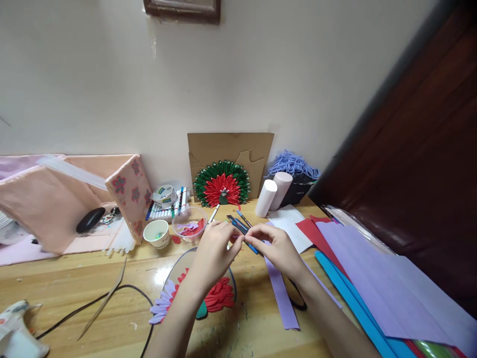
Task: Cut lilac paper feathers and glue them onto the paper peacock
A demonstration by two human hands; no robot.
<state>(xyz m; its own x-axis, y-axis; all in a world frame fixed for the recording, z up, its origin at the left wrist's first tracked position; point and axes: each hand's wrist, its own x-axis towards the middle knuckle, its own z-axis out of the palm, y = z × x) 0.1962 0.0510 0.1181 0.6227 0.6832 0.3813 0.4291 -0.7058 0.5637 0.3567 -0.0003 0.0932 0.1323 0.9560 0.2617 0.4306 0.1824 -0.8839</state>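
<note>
My left hand (pixel 214 251) and my right hand (pixel 278 248) meet over the wooden table (pixel 93 283), fingertips pinched together on a small red paper piece (pixel 237 239). Under my left forearm lies a clear oval sheet bearing a paper craft with red petals (pixel 219 296) and lilac petals (pixel 162 306). A lilac paper strip (pixel 281 298) lies below my right hand. Pens and a blue cutter (pixel 240 224) lie just behind the fingers.
A finished green-and-red paper fan (pixel 222 183) leans on cardboard at the wall. A clear bowl of paper bits (pixel 189 223), a small cup (pixel 157 232), markers (pixel 166 209), white rolls (pixel 274 195). Coloured paper sheets (pixel 372 278) at right. Glue gun (pixel 17 328) and black cord at left.
</note>
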